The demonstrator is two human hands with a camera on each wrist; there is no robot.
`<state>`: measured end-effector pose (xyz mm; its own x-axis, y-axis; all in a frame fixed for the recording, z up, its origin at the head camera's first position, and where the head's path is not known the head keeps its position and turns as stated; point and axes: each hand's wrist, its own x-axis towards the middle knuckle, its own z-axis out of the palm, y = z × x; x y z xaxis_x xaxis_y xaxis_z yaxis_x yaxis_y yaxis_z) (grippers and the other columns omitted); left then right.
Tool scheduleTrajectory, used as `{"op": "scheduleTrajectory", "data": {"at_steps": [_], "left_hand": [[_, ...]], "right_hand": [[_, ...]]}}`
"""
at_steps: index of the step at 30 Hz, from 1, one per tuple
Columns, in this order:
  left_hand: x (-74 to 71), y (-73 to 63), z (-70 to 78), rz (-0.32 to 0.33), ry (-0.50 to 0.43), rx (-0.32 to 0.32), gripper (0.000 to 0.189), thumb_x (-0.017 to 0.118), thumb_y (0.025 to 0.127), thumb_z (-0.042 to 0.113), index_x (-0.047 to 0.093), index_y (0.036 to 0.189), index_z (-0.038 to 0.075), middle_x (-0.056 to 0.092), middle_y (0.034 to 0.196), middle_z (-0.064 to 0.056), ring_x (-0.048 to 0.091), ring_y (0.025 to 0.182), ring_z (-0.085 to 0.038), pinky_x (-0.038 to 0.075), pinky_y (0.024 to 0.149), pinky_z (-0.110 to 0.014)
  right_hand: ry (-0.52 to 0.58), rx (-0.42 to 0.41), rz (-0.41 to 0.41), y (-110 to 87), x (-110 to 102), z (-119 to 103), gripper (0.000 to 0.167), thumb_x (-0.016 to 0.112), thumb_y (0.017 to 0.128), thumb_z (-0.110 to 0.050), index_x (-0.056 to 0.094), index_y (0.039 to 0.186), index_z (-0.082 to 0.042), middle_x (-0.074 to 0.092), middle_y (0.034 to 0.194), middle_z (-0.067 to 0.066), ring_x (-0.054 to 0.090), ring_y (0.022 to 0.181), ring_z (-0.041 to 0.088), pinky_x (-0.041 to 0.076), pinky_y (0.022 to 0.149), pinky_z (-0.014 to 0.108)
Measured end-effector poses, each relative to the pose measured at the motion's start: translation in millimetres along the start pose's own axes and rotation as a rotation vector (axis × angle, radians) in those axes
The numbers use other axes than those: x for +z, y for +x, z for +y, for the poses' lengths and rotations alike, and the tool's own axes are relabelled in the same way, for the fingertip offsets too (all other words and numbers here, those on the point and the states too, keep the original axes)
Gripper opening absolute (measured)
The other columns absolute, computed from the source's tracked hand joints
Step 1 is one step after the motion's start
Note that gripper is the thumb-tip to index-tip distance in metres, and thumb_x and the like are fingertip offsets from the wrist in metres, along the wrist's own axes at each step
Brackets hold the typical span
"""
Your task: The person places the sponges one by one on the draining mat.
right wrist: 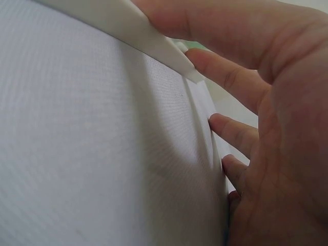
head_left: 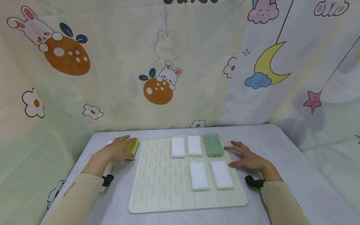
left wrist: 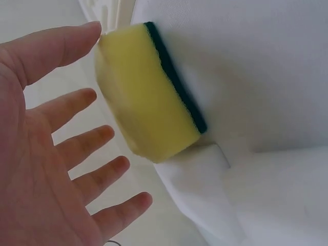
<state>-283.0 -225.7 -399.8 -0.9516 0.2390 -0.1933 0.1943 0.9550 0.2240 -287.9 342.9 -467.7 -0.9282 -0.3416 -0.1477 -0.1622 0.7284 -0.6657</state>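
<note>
My left hand reaches over a yellow sponge with a dark green scouring side, left of a cream ridged mat. In the left wrist view its fingers are spread and fairly straight, fingertips close beside the yellow foam. My right hand lies at the mat's right edge, thumb and fingers extended apart. Its thumb is right at the raised rim in the right wrist view. Nearest to it on the mat are a green sponge and a white block.
Three more white blocks sit on the mat: one at the back, another beside it, and one in front. A white object lies partly hidden under the left forearm. Behind the white-covered table hangs a printed cloth.
</note>
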Motion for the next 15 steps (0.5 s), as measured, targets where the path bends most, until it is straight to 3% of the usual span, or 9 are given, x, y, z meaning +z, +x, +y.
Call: {"op": "scheduleTrajectory", "data": {"at_steps": [15], "left_hand": [[-5.2, 3.1, -3.8, -0.036, -0.010, 0.041, 0.082, 0.080, 0.087, 0.036, 0.045, 0.157, 0.012, 0.032, 0.164, -0.027, 0.029, 0.149, -0.056, 0.030, 0.113, -0.076]], "right_hand": [[0.026, 0.008, 0.000, 0.7, -0.4, -0.3, 0.082, 0.089, 0.077, -0.039, 0.055, 0.150, -0.027, 0.009, 0.173, 0.016, -0.010, 0.157, 0.051, 0.004, 0.112, 0.086]]}}
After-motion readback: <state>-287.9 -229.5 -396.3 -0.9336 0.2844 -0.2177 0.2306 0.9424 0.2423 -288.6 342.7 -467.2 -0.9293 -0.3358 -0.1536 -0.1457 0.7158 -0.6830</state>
